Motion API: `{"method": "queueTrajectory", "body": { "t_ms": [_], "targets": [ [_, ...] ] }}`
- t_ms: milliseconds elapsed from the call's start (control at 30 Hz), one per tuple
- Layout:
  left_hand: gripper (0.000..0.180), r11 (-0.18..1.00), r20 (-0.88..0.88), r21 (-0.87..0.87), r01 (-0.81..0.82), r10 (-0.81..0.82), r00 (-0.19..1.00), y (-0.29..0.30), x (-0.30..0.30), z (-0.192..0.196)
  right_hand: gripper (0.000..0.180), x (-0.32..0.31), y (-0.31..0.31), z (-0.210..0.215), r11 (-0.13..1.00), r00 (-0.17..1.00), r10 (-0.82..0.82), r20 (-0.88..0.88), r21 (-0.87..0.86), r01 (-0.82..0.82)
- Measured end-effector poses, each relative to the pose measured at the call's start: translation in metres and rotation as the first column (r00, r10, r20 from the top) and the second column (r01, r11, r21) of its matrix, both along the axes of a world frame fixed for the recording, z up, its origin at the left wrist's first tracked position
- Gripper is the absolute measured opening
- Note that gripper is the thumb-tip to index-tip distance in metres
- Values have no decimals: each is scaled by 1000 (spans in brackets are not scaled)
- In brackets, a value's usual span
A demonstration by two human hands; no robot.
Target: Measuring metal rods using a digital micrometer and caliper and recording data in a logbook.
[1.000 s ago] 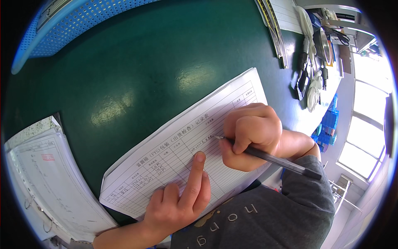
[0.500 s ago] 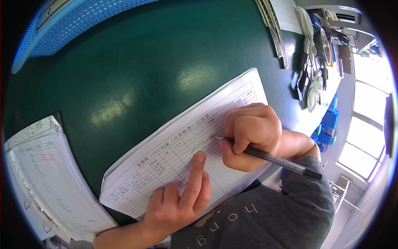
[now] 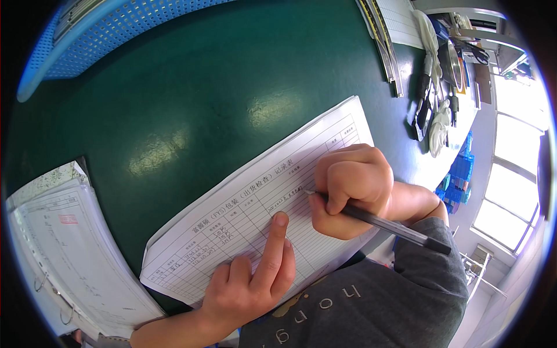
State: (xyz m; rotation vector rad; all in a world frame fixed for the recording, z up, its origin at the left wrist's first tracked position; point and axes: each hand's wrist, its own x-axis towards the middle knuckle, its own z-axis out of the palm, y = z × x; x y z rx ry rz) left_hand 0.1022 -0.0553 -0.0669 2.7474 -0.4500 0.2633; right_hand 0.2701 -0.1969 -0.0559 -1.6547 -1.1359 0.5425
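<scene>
Since a second ago nothing has shifted: our right hand [image 3: 354,188] pinches the pen [image 3: 383,223] on the form [image 3: 255,214]; our left hand [image 3: 252,284], forefinger extended, holds the row

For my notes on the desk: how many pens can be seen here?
1. The black pen is held in the right hand, its tip on the printed form. Others may be hidden in the far clutter.

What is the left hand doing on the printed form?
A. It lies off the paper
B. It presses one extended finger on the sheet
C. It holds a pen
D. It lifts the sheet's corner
B: the left hand points its index finger onto a row of the printed form, while the right hand holds the pen.
</scene>
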Motion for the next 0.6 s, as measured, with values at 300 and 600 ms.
{"method": "queueTrajectory", "body": {
  "t_ms": [300,600],
  "targets": [
    [10,1000,20,8,3,-3,1000,1,0,3,29,0,-1,-1,997,999,-47,0,66,46],
    [31,999,10,24,40,-40,999,-5,0,6,37,1,-3,10,981,872,-158,-462,30,194]
  ]
}}
